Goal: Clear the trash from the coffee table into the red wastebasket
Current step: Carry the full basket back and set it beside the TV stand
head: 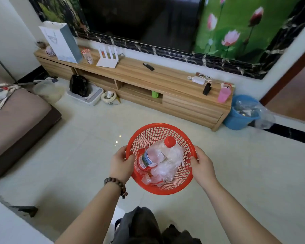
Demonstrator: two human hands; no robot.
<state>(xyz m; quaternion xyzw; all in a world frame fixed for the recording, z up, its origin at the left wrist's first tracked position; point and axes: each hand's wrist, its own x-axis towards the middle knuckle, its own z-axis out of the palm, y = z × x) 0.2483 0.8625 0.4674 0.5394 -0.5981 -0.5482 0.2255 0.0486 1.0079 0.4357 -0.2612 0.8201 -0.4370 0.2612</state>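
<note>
I hold the red wastebasket (156, 131), a round mesh basket, in the air above the pale tiled floor. My left hand (120, 162) grips its left rim and my right hand (203, 162) grips its right rim. Inside lie a plastic bottle (152, 156) with a red cap and a crumpled clear plastic bag (171, 163), with some red-printed wrapper scraps under them. The white edge at the bottom left may be the coffee table (4, 226); only a bare corner of it shows.
A long wooden TV cabinet (174, 103) runs along the far wall, with a paper bag, cups, a router and remotes on it. A blue bucket (239, 118) with a plastic liner stands at its right end. A brown sofa (16, 124) is at the left.
</note>
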